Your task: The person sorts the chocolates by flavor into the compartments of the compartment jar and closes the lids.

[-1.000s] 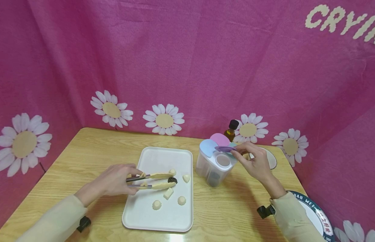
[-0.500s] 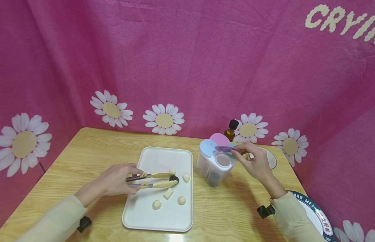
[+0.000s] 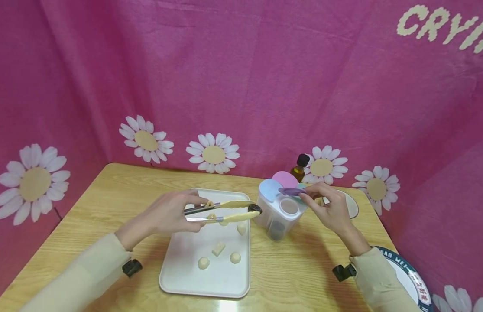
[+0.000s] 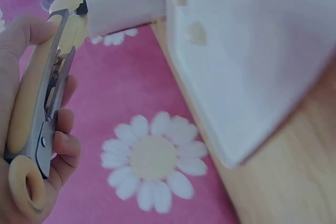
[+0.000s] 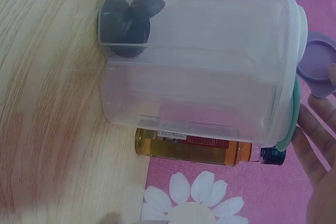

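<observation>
My left hand (image 3: 169,212) grips a pair of tongs (image 3: 236,216) with cream tips, also seen in the left wrist view as metal-sided tongs (image 4: 32,98). Between the tips sits a small dark chocolate-like piece (image 3: 254,209), beside the clear container (image 3: 279,222). My right hand (image 3: 331,209) pinches the raised purple lid (image 3: 292,191) by its edge, leaving the round opening below uncovered. Several dark pieces (image 5: 123,27) lie at the container's bottom in the right wrist view. Under the tongs is a white tray (image 3: 204,281) with several cream-coloured moulded pieces, among them a rectangular one (image 3: 218,248).
Blue (image 3: 269,189), pink (image 3: 285,179) and green lids cover the container's other openings. Behind it stands an amber bottle (image 3: 299,169) with a black cap. A white dish (image 3: 351,205) is at the right back, and a patterned round plate (image 3: 413,277) lies near the right forearm.
My left hand has carried the tongs and dark piece up and rightward from the tray to the container's side. The right hand stays at the purple lid.
</observation>
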`<action>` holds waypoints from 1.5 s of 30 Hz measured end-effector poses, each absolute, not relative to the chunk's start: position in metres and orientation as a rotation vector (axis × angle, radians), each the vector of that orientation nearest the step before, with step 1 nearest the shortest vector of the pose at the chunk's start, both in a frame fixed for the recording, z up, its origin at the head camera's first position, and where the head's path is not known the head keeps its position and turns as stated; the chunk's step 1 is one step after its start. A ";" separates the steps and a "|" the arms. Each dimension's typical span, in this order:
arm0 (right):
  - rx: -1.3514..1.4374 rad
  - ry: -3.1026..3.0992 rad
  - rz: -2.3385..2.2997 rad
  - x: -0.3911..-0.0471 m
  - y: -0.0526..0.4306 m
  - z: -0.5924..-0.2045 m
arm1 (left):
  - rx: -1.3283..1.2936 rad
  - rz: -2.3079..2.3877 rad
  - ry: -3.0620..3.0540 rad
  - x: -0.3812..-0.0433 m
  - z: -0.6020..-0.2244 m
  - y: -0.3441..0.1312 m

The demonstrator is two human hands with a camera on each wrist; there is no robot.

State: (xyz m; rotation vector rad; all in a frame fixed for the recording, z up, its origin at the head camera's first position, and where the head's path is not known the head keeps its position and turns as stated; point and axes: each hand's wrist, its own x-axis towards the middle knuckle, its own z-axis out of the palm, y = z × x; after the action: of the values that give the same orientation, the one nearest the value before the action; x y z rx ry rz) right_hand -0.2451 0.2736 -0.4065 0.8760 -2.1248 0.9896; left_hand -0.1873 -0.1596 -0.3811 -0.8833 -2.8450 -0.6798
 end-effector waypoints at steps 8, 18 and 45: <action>0.877 -2.118 0.983 -0.246 0.274 -0.407 | -0.989 -0.684 -2.771 -0.198 -0.364 -0.125; 0.878 -2.127 0.969 -0.246 0.275 -0.407 | -1.073 -0.664 -2.728 -0.214 -0.356 -0.094; 0.899 -2.081 0.962 -0.246 0.274 -0.409 | -0.822 -0.711 -2.801 -0.196 -0.371 -0.123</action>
State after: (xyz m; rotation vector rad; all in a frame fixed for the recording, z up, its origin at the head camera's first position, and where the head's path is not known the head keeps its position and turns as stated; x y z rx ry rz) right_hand -0.2456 0.2744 -0.4087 0.8988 -2.0808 0.9622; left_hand -0.1957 -0.1231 -0.3710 -0.8220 -2.8012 -0.7111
